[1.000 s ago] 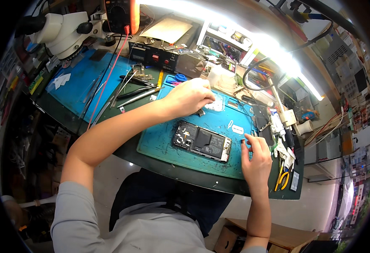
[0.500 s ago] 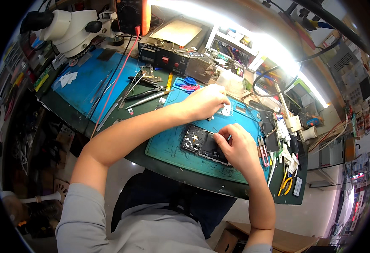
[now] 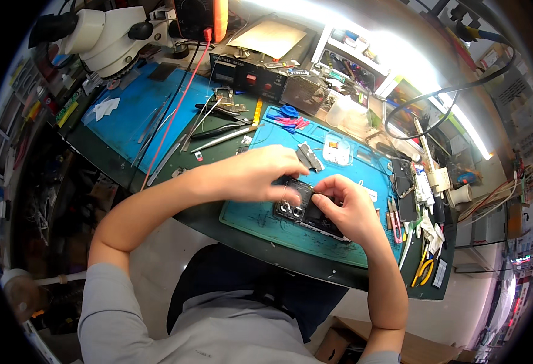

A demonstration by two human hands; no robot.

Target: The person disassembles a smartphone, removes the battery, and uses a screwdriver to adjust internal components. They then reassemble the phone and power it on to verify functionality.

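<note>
1. The opened phone (image 3: 315,221) lies face-down-looking on the mat (image 3: 248,212), between its middle and front edge; that spot probably keeps it within reach of both hands. Its dark, flat rectangular body shows ring-shaped lens openings at the left end.
2. The right hand (image 3: 351,209) sits over the phone, its grip narrow, thumb and index tips almost meeting; I cannot tell whether anything is pinched there. It may be steadying the body.
3. The left hand (image 3: 263,176) hovers at the lens end, its grip fairly wide, thumb parted from fingers; the thumb is blurred, and contact is unclear.
4. Just beyond, toward the mat's far edge, lie an angular grey metal piece (image 3: 309,157) and a clear, rounded plastic tray (image 3: 338,151), perhaps set there to leave working room.
5. Pink and blue plastic tools (image 3: 290,121) cluster at the mat's far left corner.
6. Yellow-handled pliers (image 3: 423,273) rest at the front right corner of the dark green surface (image 3: 394,283); the smooth blue sheet (image 3: 127,130) covers its left end.
</note>
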